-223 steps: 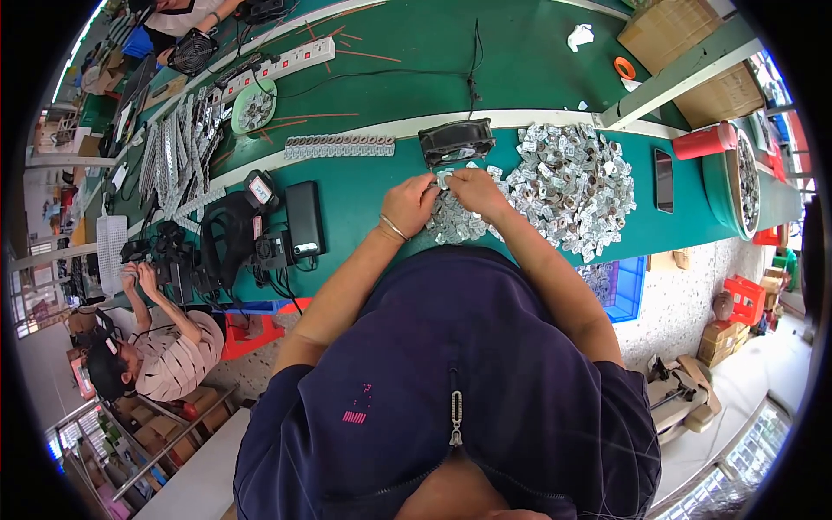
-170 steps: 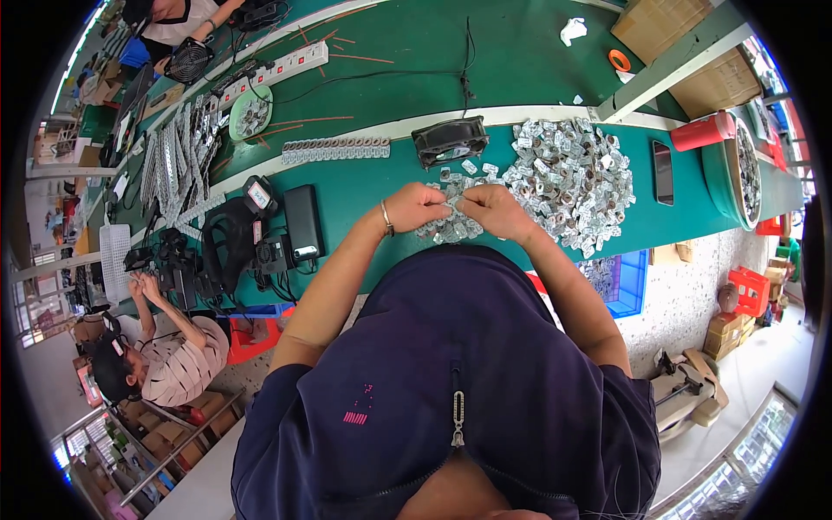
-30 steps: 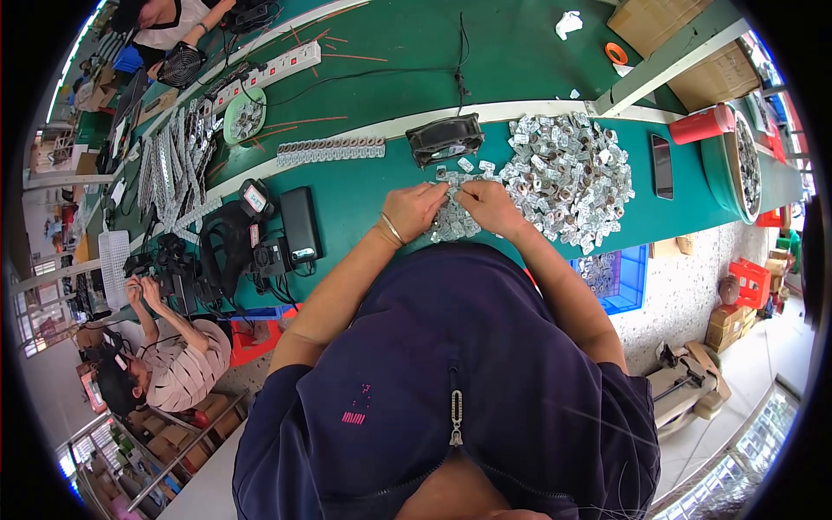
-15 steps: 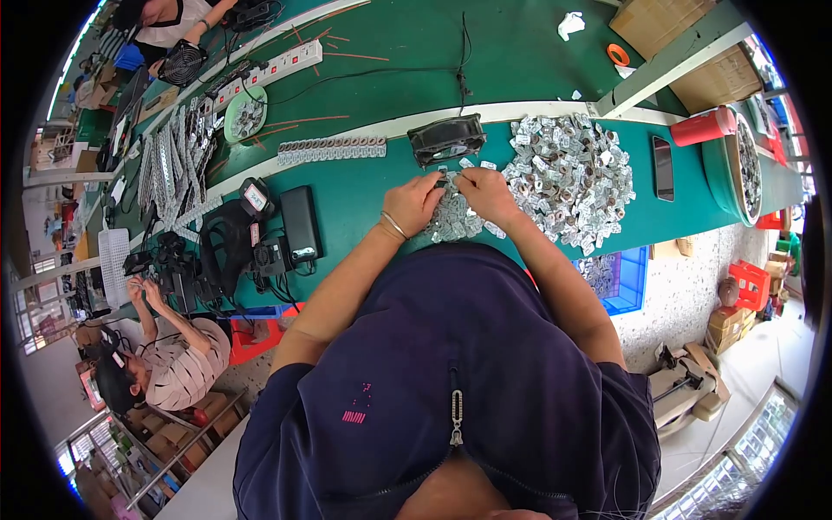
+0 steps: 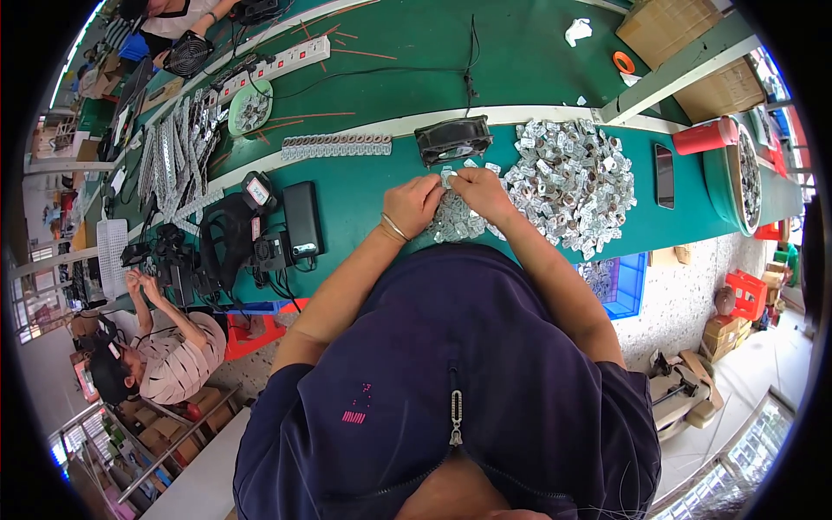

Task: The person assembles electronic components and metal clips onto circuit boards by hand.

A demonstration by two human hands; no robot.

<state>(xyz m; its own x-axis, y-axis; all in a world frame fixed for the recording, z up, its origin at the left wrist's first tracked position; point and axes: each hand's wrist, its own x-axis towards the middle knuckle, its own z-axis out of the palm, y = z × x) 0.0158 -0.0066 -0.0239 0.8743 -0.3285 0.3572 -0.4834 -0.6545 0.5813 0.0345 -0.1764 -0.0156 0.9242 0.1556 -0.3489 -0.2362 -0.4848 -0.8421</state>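
Over the green workbench (image 5: pixel 364 195) my two hands meet close to my body, fingertips nearly touching. My right hand (image 5: pixel 485 194) is closed in a pinch on a small clear-and-silver part (image 5: pixel 448 176). Beside it, my left hand (image 5: pixel 411 204) has its fingers curled together; what they grip, if anything, is hidden. Under and between the hands lies a small heap of greyish clear pieces (image 5: pixel 456 218). To the right spreads a bigger pile of similar silvery parts (image 5: pixel 568 186), some with brown round ends. Just beyond my fingers stands a black fan (image 5: pixel 452 140).
A neat row of parts (image 5: pixel 336 146) lies left of the fan. Further left are a black box (image 5: pixel 302 218), tangled cables and adapters, metal strips (image 5: pixel 178 152) and a green bowl (image 5: pixel 250 107). Rightward sit a phone (image 5: pixel 664 176), red cup (image 5: pixel 706 137) and large tub (image 5: pixel 732 186). Two co-workers are at left.
My right hand has shifted slightly left and nearer my body, and the small part at its fingertips now shows. My left hand stays almost where it was. The whole view has tilted a little.
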